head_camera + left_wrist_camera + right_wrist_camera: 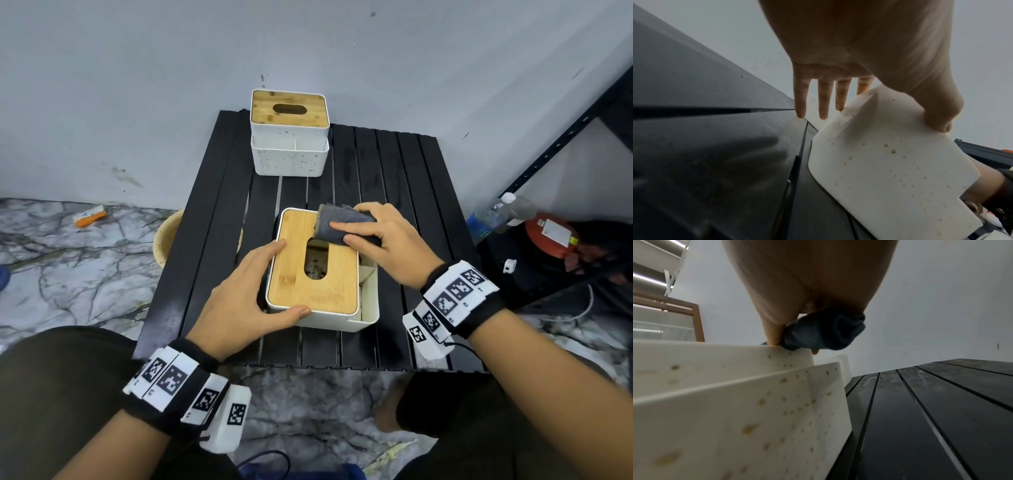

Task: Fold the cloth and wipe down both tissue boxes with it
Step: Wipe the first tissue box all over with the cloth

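The near tissue box [368,301], white with a bamboo lid [339,284], sits mid-table; its white wall [890,162] [735,402] is dotted with brownish spots. My left hand [270,284] [879,113] braces it, with straight fingers [823,104] along the left side and the thumb on the near corner. My right hand [346,234] grips the folded dark grey cloth [329,214] [828,332] and presses it on the lid's far right part, beside the slot. The second tissue box [289,133] [844,366] stands at the table's far edge, untouched.
Both boxes stand on a black slatted table [394,164] against a grey wall. A beige bowl [164,240] sits on the floor by its left edge. To the right, a black metal shelf [565,137] holds a water bottle [493,216] and a red container [551,236].
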